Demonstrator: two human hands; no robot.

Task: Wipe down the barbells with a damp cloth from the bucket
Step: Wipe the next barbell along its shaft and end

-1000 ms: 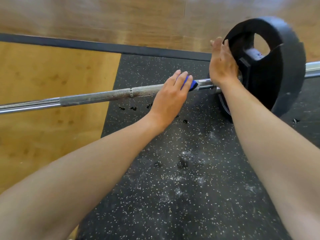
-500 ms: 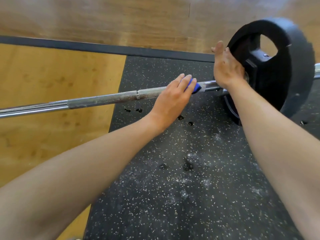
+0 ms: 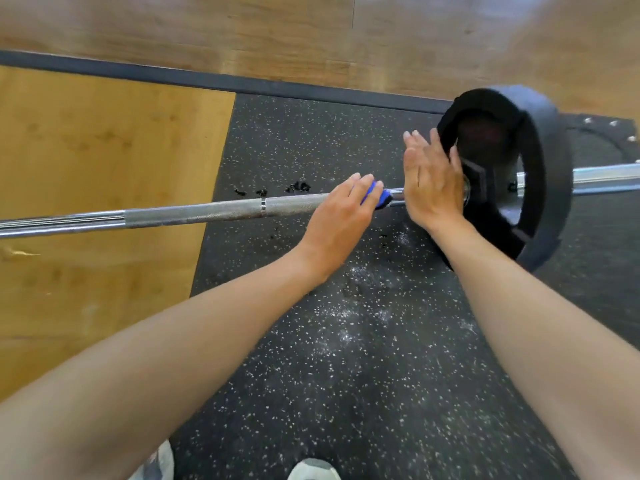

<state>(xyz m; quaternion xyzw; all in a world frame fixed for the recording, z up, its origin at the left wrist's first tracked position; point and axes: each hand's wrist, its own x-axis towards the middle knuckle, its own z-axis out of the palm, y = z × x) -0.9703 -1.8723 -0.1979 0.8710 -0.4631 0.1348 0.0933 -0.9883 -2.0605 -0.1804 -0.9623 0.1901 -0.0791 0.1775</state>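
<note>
A steel barbell (image 3: 194,214) lies across the floor from the left edge to a black weight plate (image 3: 540,174) on the right. My left hand (image 3: 337,216) wraps over the bar just left of the plate and holds a blue cloth (image 3: 375,197) against it; only a small part of the cloth shows past my fingers. My right hand (image 3: 431,181) lies flat, fingers straight, against the inner face of the plate, beside the collar. The bar's sleeve (image 3: 606,178) sticks out beyond the plate to the right. No bucket is in view.
The bar rests over a black speckled rubber mat (image 3: 346,341), with a yellow wooden platform (image 3: 104,150) to the left and wood flooring beyond a dark border strip. Small black crumbs lie under the bar. The tips of my shoes (image 3: 311,471) show at the bottom edge.
The view has shifted, so the plate and hands sit lower and further right in frame. My left hand stays wrapped on the bar with the cloth, and my right hand stays flat on the plate.
</note>
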